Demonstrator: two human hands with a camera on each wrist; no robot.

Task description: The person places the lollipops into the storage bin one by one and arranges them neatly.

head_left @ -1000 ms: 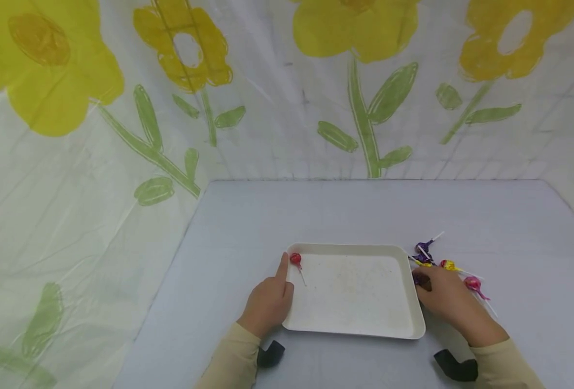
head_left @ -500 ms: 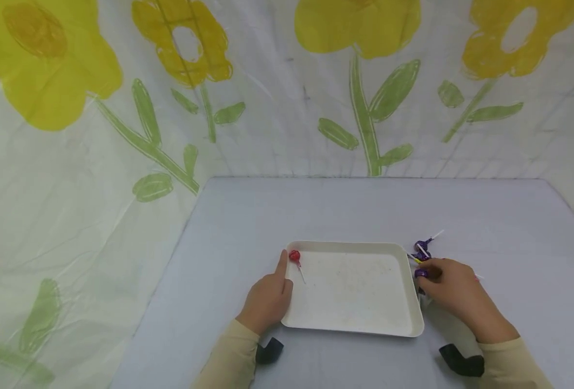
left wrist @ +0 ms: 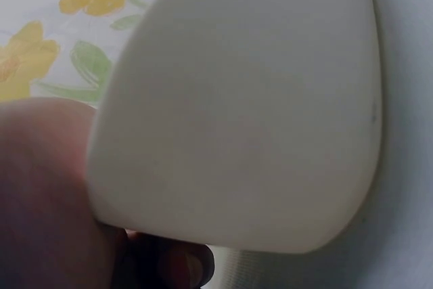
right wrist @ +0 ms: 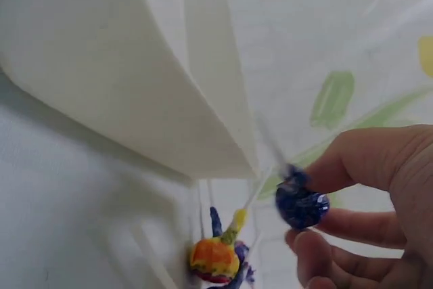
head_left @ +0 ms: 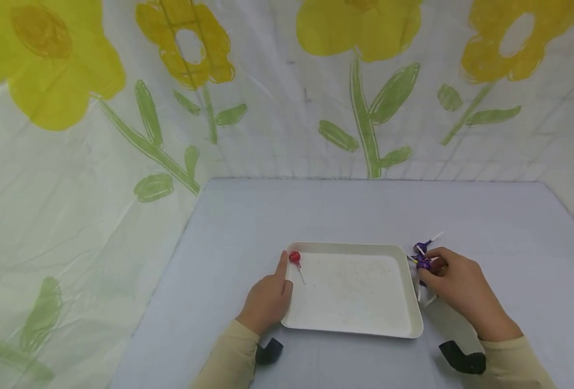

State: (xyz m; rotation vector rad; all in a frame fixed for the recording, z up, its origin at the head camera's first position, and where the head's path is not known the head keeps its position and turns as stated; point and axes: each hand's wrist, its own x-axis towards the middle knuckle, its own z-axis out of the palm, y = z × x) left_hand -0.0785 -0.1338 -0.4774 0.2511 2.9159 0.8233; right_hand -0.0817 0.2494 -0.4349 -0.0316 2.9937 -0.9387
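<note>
A shallow white tray [head_left: 355,292] lies on the table, with a red lollipop [head_left: 294,257] near its far left corner. My left hand [head_left: 267,302] grips the tray's left edge, index finger stretched along the rim and thumb at the edge. Beyond the tray's right edge, my right hand [head_left: 464,283] pinches a purple-blue wrapped lollipop [right wrist: 301,204] by its head between thumb and fingers. Just behind it, another purple lollipop [head_left: 420,247] points its white stick away. A yellow-orange lollipop [right wrist: 215,258] shows below the held one in the right wrist view.
White lollipop sticks [head_left: 431,301] show between the tray's right side and the right hand. Dark wrist mounts [head_left: 269,351] sit at both cuffs. Behind the pale table [head_left: 364,210] hangs a white sheet [head_left: 277,119] printed with yellow flowers.
The right hand has shifted a little away from the body, bringing up the purple-blue lollipop. The yellow and pink lollipops to its right are now hidden behind it. Left hand and tray stay put.
</note>
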